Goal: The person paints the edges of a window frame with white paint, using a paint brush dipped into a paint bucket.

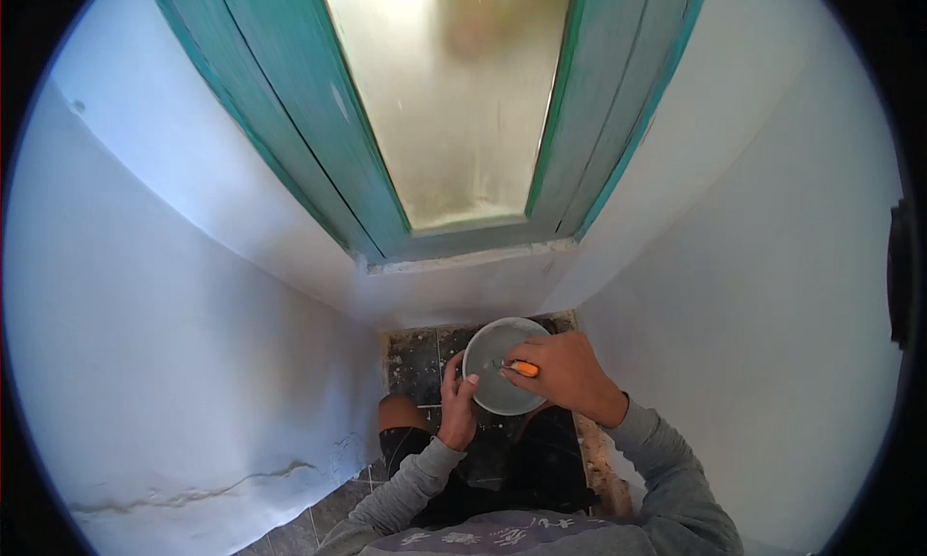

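Observation:
A round pale container [504, 399], a bowl or small bucket, is before me above the tiled floor, with grey-white contents that could be liquid or its bare inside. My left hand [458, 411] grips its left side, thumb at the rim and fingers around the outside. Over the right part of the opening, my right hand [572, 375] holds a small tool by its orange handle [525, 369]. The tool's thin end points left into the container; its kind is unclear. My right hand covers part of the right rim.
A green-framed window or door panel [471, 243] with frosted glass [471, 143] stands ahead. White walls [724, 324] close in on both sides; the left one has a crack [195, 494]. Dark spotted floor tiles [413, 357] lie below. A dark object [898, 273] is at the right edge.

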`<state>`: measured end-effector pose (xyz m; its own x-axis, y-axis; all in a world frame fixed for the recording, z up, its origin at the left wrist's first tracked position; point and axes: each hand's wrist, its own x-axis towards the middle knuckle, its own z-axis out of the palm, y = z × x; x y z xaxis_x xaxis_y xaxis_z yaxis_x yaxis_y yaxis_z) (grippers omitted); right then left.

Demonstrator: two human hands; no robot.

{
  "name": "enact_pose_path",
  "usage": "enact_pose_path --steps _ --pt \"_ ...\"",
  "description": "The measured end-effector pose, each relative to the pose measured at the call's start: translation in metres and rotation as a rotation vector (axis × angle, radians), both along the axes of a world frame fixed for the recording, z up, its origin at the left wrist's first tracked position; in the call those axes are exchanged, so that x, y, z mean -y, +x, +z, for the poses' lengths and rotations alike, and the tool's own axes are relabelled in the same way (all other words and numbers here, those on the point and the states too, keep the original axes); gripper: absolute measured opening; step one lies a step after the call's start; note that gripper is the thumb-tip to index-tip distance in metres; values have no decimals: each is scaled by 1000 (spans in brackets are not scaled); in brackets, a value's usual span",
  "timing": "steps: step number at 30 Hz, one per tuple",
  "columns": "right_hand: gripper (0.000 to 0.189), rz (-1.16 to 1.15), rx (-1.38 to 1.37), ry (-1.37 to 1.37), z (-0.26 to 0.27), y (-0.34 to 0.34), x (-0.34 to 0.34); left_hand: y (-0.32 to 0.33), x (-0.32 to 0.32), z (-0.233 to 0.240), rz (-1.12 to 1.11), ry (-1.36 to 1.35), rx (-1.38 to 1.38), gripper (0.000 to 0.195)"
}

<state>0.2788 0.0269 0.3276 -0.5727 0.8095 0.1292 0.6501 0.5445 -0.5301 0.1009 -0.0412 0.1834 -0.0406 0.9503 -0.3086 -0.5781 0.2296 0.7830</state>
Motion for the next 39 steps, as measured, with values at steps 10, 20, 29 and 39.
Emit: enact_pose_path --steps 10,20,29,39 --pt "22 -370 -519 -492 210 45 51 19 35 206 23 -52 40 59" --pt "20 -433 -714 -523 327 65 52 23 48 342 127 -37 -35 63" --pt "22 -417 -711 -452 303 71 52 31 47 342 117 -164 -131 75" --pt "16 -561 -808 -576 308 79 54 42 49 337 190 -132 -83 75"
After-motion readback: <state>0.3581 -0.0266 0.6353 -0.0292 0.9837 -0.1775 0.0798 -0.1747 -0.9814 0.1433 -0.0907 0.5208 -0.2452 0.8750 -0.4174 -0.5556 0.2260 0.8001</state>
